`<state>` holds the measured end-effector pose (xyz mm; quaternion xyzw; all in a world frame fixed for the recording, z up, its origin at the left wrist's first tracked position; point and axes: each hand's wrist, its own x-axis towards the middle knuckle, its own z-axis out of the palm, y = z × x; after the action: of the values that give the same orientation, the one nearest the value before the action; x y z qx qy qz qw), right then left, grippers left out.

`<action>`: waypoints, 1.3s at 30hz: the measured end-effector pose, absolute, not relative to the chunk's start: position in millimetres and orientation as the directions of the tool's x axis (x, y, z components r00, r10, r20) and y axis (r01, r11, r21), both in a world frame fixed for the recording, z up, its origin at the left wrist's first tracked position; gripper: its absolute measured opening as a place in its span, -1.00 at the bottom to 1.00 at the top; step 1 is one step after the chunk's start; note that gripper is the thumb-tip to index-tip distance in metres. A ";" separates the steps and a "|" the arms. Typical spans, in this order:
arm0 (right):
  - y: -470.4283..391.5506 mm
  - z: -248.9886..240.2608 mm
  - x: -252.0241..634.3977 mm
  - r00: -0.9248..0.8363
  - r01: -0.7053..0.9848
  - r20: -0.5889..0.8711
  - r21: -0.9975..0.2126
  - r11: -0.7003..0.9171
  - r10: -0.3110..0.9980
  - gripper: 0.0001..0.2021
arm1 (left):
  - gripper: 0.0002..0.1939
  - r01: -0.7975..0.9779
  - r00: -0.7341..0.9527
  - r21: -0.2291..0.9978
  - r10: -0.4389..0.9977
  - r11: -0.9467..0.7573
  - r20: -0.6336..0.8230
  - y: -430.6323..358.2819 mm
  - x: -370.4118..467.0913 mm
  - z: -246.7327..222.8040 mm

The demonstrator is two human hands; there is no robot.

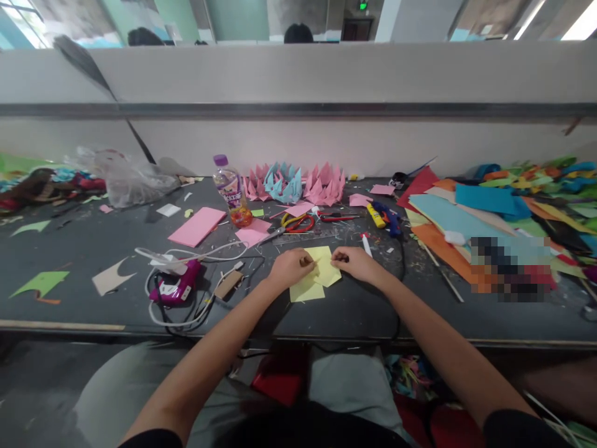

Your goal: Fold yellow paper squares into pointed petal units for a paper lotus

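Between my hands is a small piece of yellow paper (329, 274), seemingly creased or folded at one side. My left hand (295, 269) pinches its left edge, and my right hand (353, 264) has its fingertips closed on the right edge. More yellow paper (306, 291) lies flat on the dark table under it. Just beyond my hands are scissors (291, 225) with orange and yellow handles and a white glue stick or marker (366, 244).
Pink and blue folded-paper flowers (282, 183) stand by the wall, beside a purple-capped bottle (232, 193). At left a purple power strip (176, 283) sits among cables. A blue glue gun (390, 219) and stacked coloured paper (466, 214) lie to the right.
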<state>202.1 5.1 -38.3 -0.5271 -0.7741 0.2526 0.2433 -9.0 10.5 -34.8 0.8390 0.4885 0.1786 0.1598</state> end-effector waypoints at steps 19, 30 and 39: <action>25.0 -46.8 203.3 -0.308 0.665 0.152 -0.672 0.327 0.939 -0.91 | -0.86 0.881 0.332 0.360 0.943 -0.307 -0.006 20.9 5.4 -20.9; 17.0 -50.3 196.6 -0.319 0.691 0.173 -0.631 0.354 0.932 -0.91 | -0.84 0.778 0.537 0.330 0.838 -0.535 0.092 19.9 5.0 -34.7; 11.8 -45.9 194.5 -0.484 0.701 0.355 -0.390 0.597 0.800 -0.79 | -0.80 0.695 0.634 0.328 0.760 -0.640 0.140 26.8 -1.1 -37.0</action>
<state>194.5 11.8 -45.9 -0.4385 -0.8559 0.0963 0.2566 -1.1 26.8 -37.0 0.8956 0.4062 0.1336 0.1227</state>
